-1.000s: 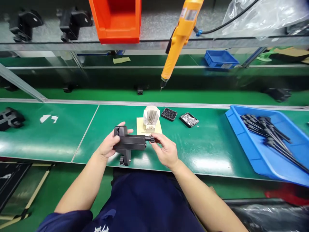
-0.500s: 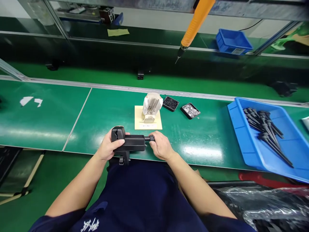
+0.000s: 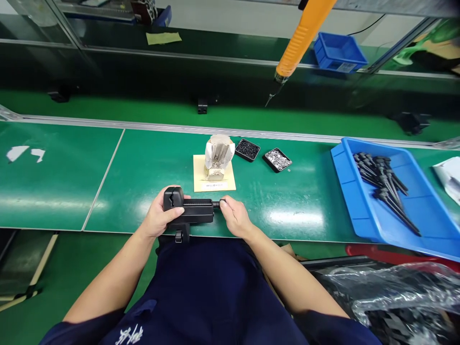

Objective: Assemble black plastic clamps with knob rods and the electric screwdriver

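My left hand point(image 3: 160, 215) is wrapped around the body of a black clamp point(image 3: 196, 211), with the thumb lying across its front. The clamp sits level over the bench's front edge, its rounded jaw at the left and a small bracket below. A short rod point(image 3: 216, 204) sticks out of its right end. There my right hand point(image 3: 235, 216) pinches the knob at the rod's tip, and the fingers mostly hide that knob. Just beyond the clamp, a cup-shaped, silvery-white wrapped object point(image 3: 218, 155) stands on a yellow paper pad point(image 3: 199, 178).
Two small black trays, one of dark screws point(image 3: 247, 149) and one of silvery parts point(image 3: 277, 159), lie past the pad. At right, a blue bin point(image 3: 362, 215) holds several black threaded rods point(image 3: 386, 177). An orange electric screwdriver point(image 3: 304, 38) hangs above. White scraps point(image 3: 17, 153) lie at left.
My right hand has come slightly closer to the clamp's body, and less of the rod and knob shows. The left hand keeps its hold. The whole view has shifted a little.
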`<state>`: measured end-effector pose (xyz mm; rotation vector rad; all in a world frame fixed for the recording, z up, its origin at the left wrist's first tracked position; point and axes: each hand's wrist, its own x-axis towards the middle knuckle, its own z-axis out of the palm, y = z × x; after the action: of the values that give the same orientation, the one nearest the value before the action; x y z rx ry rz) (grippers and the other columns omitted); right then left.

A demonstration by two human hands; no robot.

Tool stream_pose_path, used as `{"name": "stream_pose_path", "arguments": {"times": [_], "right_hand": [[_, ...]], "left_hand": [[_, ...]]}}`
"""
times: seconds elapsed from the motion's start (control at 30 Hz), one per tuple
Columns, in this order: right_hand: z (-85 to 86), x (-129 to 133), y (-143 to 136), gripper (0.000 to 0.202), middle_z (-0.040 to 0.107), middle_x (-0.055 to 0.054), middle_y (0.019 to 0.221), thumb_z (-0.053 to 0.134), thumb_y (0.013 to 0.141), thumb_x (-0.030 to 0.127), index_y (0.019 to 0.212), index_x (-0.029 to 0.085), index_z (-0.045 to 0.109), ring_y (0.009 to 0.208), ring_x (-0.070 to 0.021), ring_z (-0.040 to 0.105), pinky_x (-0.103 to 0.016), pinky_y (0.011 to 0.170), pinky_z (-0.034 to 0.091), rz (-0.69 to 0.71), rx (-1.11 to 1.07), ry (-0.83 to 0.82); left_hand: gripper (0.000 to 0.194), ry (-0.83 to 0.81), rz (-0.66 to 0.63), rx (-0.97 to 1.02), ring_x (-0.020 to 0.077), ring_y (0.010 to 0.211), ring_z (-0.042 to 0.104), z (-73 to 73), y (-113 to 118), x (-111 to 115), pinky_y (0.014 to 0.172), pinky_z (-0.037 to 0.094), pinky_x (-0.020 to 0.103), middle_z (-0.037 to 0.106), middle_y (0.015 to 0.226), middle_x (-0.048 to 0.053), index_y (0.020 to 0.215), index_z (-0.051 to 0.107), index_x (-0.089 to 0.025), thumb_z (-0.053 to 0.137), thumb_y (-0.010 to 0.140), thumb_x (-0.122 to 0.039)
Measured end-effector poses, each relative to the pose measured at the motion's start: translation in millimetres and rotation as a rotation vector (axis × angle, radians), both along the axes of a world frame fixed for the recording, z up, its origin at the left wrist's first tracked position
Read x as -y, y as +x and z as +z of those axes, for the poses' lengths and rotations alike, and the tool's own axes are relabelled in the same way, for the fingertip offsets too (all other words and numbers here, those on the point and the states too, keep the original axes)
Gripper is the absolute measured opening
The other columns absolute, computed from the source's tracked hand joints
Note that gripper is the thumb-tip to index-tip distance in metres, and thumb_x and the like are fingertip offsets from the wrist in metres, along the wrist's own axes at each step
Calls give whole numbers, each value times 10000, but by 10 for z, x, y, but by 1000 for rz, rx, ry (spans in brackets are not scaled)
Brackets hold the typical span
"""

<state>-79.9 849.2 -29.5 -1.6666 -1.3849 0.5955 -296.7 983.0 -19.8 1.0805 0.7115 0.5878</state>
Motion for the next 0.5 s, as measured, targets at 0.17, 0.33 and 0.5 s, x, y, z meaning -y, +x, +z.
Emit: {"name": "stream_pose_path", "arguments": {"times": [0.17, 0.33, 0.5], "right_hand": [[11, 7, 0, 317, 441, 33, 580, 342, 1011, 395, 743, 239, 405, 530, -136, 412, -286, 575, 313, 10, -7, -22], [41, 19, 0, 341, 442, 29, 574, 334, 1018, 403, 730, 237, 412, 530, -138, 416, -290, 574, 315, 13, 8, -20], [21, 57, 26, 281, 549, -1, 693, 366, 1032, 390, 853, 222, 504, 633, -152, 510, -280, 620, 405, 60, 57, 37]], "left_hand": [[763, 52, -38, 23, 222, 987, 720, -58, -35, -15, 833, 609, 330, 737, 1105, 117, 1277, 485, -178, 896, 653, -331], [714, 152, -57, 69, 219, 995, 720, -151, -75, -15, 852, 602, 331, 734, 1140, 122, 1298, 486, -190, 863, 703, -310], [714, 144, -33, 64, 234, 965, 725, -110, -69, -20, 815, 608, 337, 737, 1121, 127, 1278, 498, -176, 871, 682, -303]]}}
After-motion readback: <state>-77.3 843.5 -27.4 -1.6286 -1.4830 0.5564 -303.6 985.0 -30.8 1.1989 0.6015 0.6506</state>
